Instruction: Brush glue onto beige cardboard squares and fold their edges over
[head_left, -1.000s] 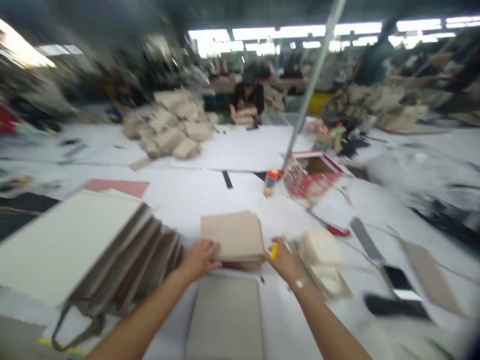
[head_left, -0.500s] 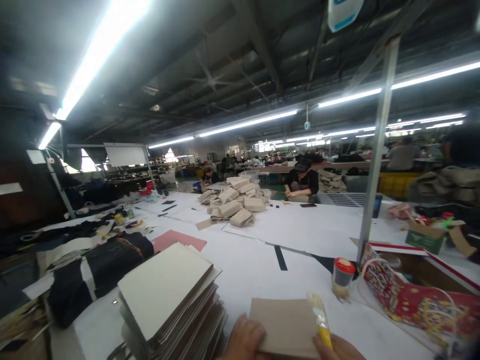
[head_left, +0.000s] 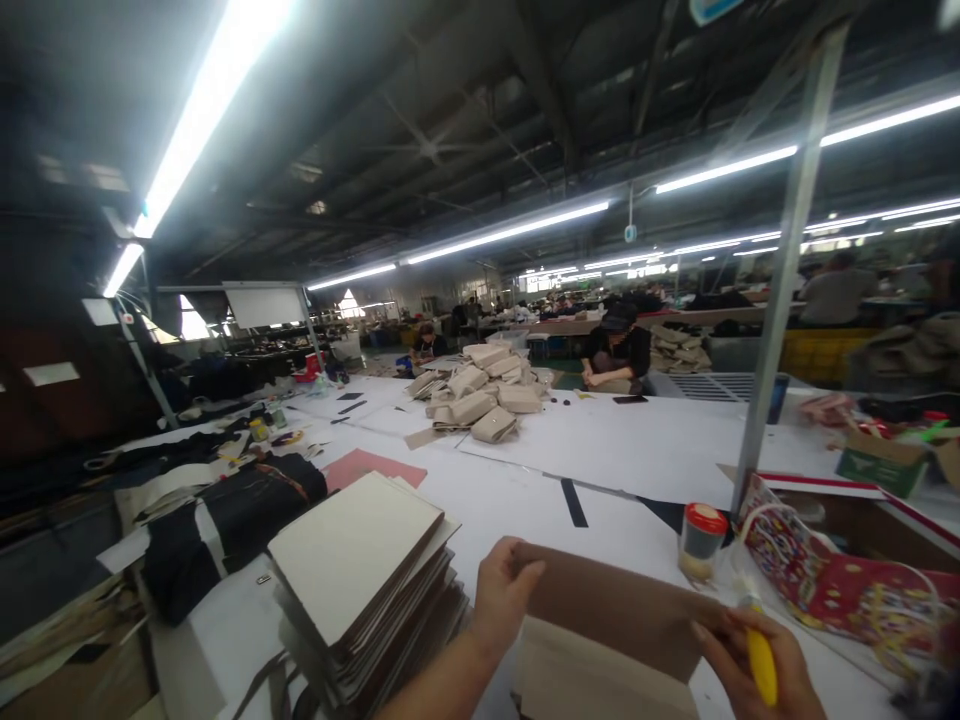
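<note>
A brown board or fabric panel is raised on edge in front of me. Its upper left corner is pinched between the thumb and fingers of my left hand. My right hand holds a paintbrush with a yellow handle, bristles pointing up and away, while its fingertips touch the panel's right edge. Below the raised panel lies a lighter beige piece; whether the two are joined I cannot tell. A tall stack of cream-topped boards stands left of my left hand.
A red-lidded plastic jar stands beyond my right hand, beside a patterned red box and a metal post. Folded beige pieces are heaped mid-table. A dark bundle lies left. A co-worker sits across the table.
My left hand has moved up and lifted the brown panel from lying flat to standing on edge. The brush in my right hand has shifted right, and that hand now touches the panel's edge.
</note>
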